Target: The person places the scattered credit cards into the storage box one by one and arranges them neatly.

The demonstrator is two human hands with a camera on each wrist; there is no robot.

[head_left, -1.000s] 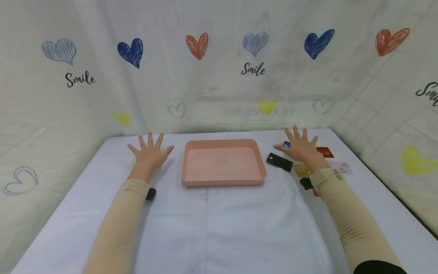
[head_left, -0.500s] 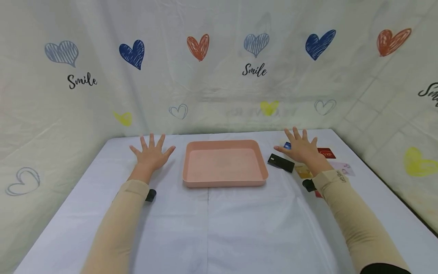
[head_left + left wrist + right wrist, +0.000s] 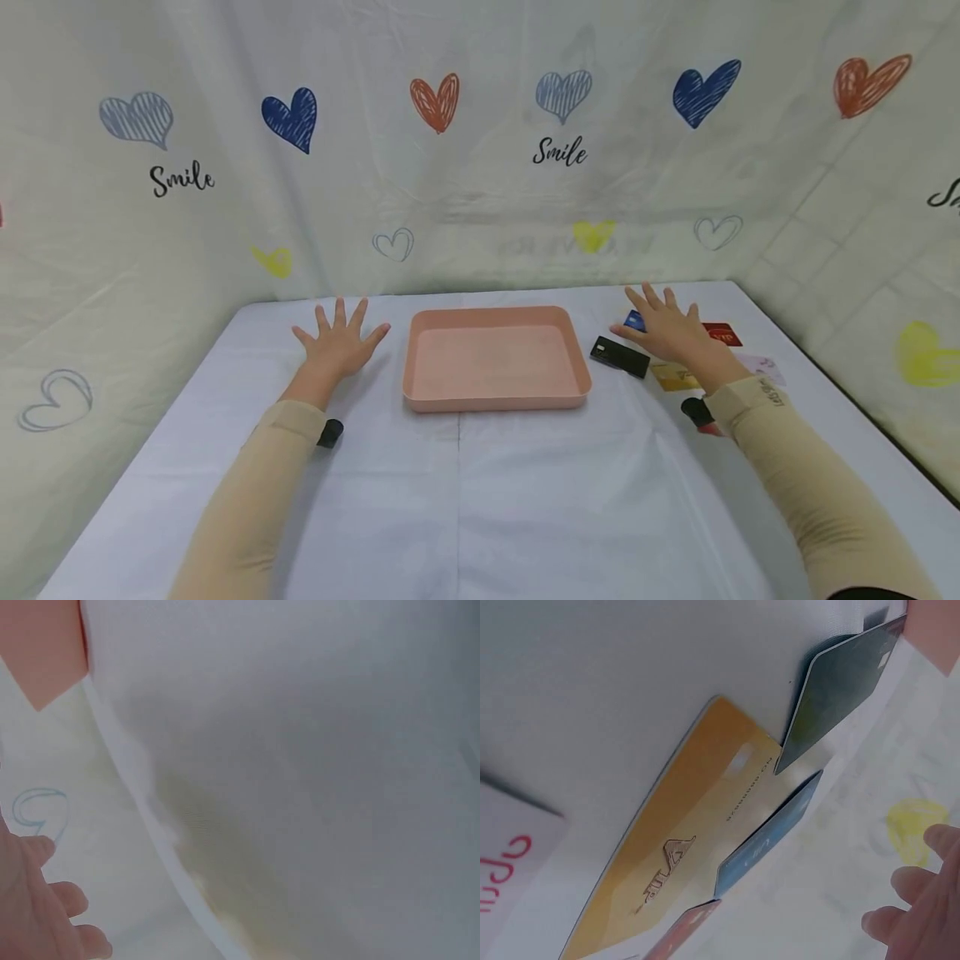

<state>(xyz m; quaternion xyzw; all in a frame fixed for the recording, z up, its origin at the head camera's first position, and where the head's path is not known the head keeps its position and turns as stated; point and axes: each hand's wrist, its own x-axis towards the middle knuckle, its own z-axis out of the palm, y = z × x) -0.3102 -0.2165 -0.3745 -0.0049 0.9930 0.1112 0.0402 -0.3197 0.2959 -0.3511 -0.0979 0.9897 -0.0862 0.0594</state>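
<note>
At the centre of the head view, the pink tray [image 3: 497,358] sits on the white worktop [image 3: 540,508], its floor bare. To its right I log the black card [image 3: 620,357], near the tray; the blue card [image 3: 635,320] above that, partly covered in this view by the right hand [image 3: 671,329]; the gold card [image 3: 672,377] lower right of the black one; and the red card [image 3: 723,334] and lilac card [image 3: 763,367] farther toward the right edge. A red patch [image 3: 708,429] below these is mostly hidden by the black wrist camera [image 3: 697,411]; from my end I cannot tell whether it is another card.

Fingers: right hand spread wide, gripping nothing; the right wrist view puts its fingertips at lower right, apart from the cards. The left hand [image 3: 337,346] is left of the tray, fingers straight and fanned, also without a hold on anything. The left wrist view catches only some of them, at lower left, with a tray corner at upper left.

Progress, my judgement: nothing done. No card is in either hand or in the tray; those I count lie loose outside it. Left to do, I estimate: all of the card handling, first grip included.
</note>
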